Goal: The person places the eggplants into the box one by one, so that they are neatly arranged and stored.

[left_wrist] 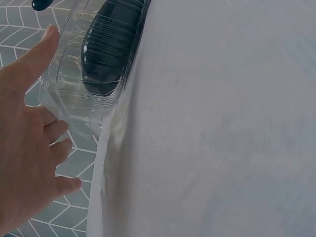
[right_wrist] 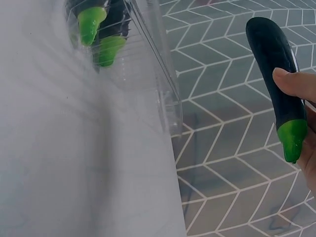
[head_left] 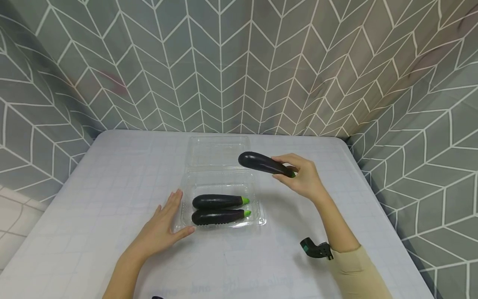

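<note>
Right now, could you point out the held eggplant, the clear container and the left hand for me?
Held eggplant point(head_left: 258, 161): head view, on its glossy dark body.
Clear container point(head_left: 220, 182): head view, on its base's bare far part.
Left hand point(head_left: 162, 227): head view, on its back.

Head view: high, forward-down over table point(head_left: 280, 265); wrist views: close, both sharing container point(head_left: 220, 181).

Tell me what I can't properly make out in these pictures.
- Head view: a dark object, almost wholly cut off by the bottom edge; too little shows to name it.
- Head view: lettering on the white cloth, too faint to read in full.
- Left wrist view: the green end of the packed eggplant, cut off by the top edge.
- Right wrist view: much of the right hand, cut off by the right edge.
</note>
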Action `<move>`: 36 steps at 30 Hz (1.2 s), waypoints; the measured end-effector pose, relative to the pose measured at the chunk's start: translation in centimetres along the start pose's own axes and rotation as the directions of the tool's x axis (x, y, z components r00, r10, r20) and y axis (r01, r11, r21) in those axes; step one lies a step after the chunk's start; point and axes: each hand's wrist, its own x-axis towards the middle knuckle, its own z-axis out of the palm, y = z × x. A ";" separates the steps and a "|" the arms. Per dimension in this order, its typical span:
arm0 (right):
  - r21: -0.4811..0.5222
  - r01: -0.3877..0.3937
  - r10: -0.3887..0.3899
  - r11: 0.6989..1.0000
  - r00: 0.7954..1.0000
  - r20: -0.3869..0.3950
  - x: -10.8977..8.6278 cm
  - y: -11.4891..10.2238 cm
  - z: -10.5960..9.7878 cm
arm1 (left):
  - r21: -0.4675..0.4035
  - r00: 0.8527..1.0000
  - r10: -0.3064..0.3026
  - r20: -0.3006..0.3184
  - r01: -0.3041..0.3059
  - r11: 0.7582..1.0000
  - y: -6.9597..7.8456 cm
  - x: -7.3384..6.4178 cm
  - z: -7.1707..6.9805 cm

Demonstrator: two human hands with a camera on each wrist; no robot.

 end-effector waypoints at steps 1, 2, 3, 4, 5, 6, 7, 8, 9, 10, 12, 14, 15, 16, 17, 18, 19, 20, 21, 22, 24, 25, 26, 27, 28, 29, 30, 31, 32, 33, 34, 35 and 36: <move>-0.001 0.006 -0.006 1.000 1.000 0.000 0.1 -0.2 0.1 | -0.001 1.000 0.002 -0.001 -0.002 1.000 0.0 0.0 0.0; -0.003 0.011 -0.011 1.000 1.000 0.002 0.2 -0.5 0.2 | -0.002 1.000 0.001 0.001 -0.001 1.000 0.0 0.0 0.0; -0.005 0.018 -0.018 1.000 1.000 0.004 0.4 -1.1 0.2 | -0.003 1.000 -0.001 0.004 0.001 1.000 0.0 0.0 0.0; -0.003 0.024 -0.024 1.000 1.000 0.007 0.5 -1.7 0.2 | -0.004 1.000 -0.004 0.006 0.004 1.000 -0.1 0.1 0.0; -0.002 0.032 -0.032 0.999 0.999 0.009 0.6 -2.2 0.2 | -0.004 1.000 -0.007 0.008 0.007 1.000 0.0 0.1 0.0; 0.003 0.036 -0.036 0.999 0.999 0.012 0.8 -2.8 0.2 | -0.006 1.000 -0.007 0.009 0.007 1.000 0.0 0.1 -0.1; 0.005 0.042 -0.042 0.999 0.999 0.016 0.9 -3.2 0.2 | -0.007 1.000 -0.007 0.009 0.007 1.000 0.0 0.1 -0.1; 0.012 0.046 -0.047 0.999 0.999 0.020 1.0 -3.7 0.2 | -0.006 1.000 -0.009 0.010 0.009 1.000 0.1 0.1 -0.1; 0.019 0.051 -0.052 0.999 0.998 0.023 1.1 -4.1 0.3 | -0.006 1.000 -0.009 0.009 0.009 1.000 0.1 0.0 -0.1; 0.026 0.055 -0.056 0.998 0.998 0.026 1.1 -4.1 0.3 | -0.006 1.000 -0.007 0.008 0.007 1.000 0.1 0.0 -0.1; 0.033 0.060 -0.061 0.998 0.998 0.031 1.2 -4.2 0.6 | -0.008 1.000 -0.001 0.002 0.001 1.000 0.2 0.0 -0.1; 0.037 0.067 -0.068 0.997 0.997 0.036 1.4 -4.4 0.8 | -0.009 1.000 0.003 -0.002 -0.003 1.000 0.2 -0.1 -0.1; 0.039 0.073 -0.075 0.997 0.996 0.038 1.5 -4.5 1.0 | -0.009 1.000 0.004 -0.003 -0.005 1.000 0.2 -0.1 -0.1; 0.041 0.079 -0.081 0.996 0.996 0.040 1.6 -4.6 1.1 | -0.010 1.000 0.007 -0.006 -0.007 1.000 0.2 -0.1 -0.1; 0.043 0.084 -0.086 0.996 0.995 0.043 1.7 -4.7 1.2 | -0.009 1.000 0.008 -0.008 -0.008 1.000 0.2 -0.1 -0.1; 0.047 0.087 -0.089 0.995 0.995 0.046 1.7 -4.8 1.4 | -0.009 1.000 0.007 -0.008 -0.007 1.000 0.2 -0.1 -0.1; 0.050 0.087 -0.090 0.995 0.995 0.051 1.8 -4.8 1.6 | -0.007 1.000 0.006 -0.006 -0.006 1.000 0.2 -0.1 -0.1; 0.053 0.084 -0.087 0.995 0.995 0.057 1.8 -4.8 1.8 | -0.006 1.000 0.004 -0.005 -0.004 1.000 0.2 -0.1 -0.1; 0.055 0.083 -0.086 0.995 0.994 0.063 1.9 -4.8 2.0 | -0.005 1.000 0.001 -0.004 -0.001 1.000 0.2 -0.1 -0.1; 0.055 0.076 -0.080 0.996 0.994 0.072 1.9 -4.8 2.2 | -0.005 1.000 0.000 -0.002 0.000 1.000 0.2 -0.1 -0.1; 0.058 0.065 -0.070 0.996 0.994 0.088 1.9 -4.1 2.8 | -0.006 1.000 -0.005 0.003 0.005 1.000 0.2 -0.1 -0.1; 0.058 0.060 -0.065 0.997 0.993 0.096 1.9 -3.7 3.1 | -0.009 1.000 -0.005 0.003 0.005 1.000 0.2 -0.1 -0.2; 0.058 0.056 -0.062 0.997 0.993 0.103 1.9 -3.2 3.5 | -0.010 1.000 -0.005 0.002 0.005 1.000 0.2 -0.1 -0.2; 0.060 0.054 -0.060 0.997 0.992 0.109 1.9 -2.8 3.8 | -0.011 1.000 -0.004 0.002 0.004 1.000 0.3 -0.2 -0.2; 0.063 0.052 -0.059 0.997 0.992 0.114 1.9 -2.4 4.2 | -0.010 1.000 -0.003 0.000 0.003 1.000 0.2 -0.2 -0.1; 0.068 0.056 -0.063 0.996 0.991 0.117 1.9 -1.9 4.5 | -0.010 1.000 -0.003 -0.001 0.003 1.000 0.2 -0.1 -0.1; 0.074 0.057 -0.066 0.996 0.990 0.121 2.0 -1.7 4.7 | -0.009 1.000 -0.002 -0.002 0.002 1.000 0.2 -0.1 -0.1; 0.081 0.062 -0.072 0.995 0.989 0.126 2.0 -1.6 5.0 | -0.008 1.000 0.001 -0.005 -0.001 1.000 0.2 -0.1 -0.1; 0.086 0.069 -0.080 0.994 0.988 0.131 2.0 -1.5 5.2 | -0.006 1.000 0.002 -0.007 -0.002 1.000 0.2 -0.1 0.0; 0.089 0.075 -0.087 0.993 0.987 0.135 2.1 -1.4 5.4 | -0.006 1.000 0.004 -0.008 -0.004 1.000 0.2 -0.1 0.0; 0.092 0.081 -0.093 0.992 0.986 0.141 2.1 -1.4 5.6 | -0.006 1.000 0.005 -0.008 -0.005 1.000 0.1 -0.1 0.0; 0.095 0.086 -0.100 0.992 0.984 0.146 2.1 -1.4 5.8 | -0.007 1.000 0.006 -0.009 -0.006 1.000 0.1 -0.1 0.0; 0.096 0.088 -0.102 0.991 0.983 0.153 2.2 -1.4 6.0 | -0.008 1.000 0.006 -0.007 -0.006 1.000 0.0 0.0 0.1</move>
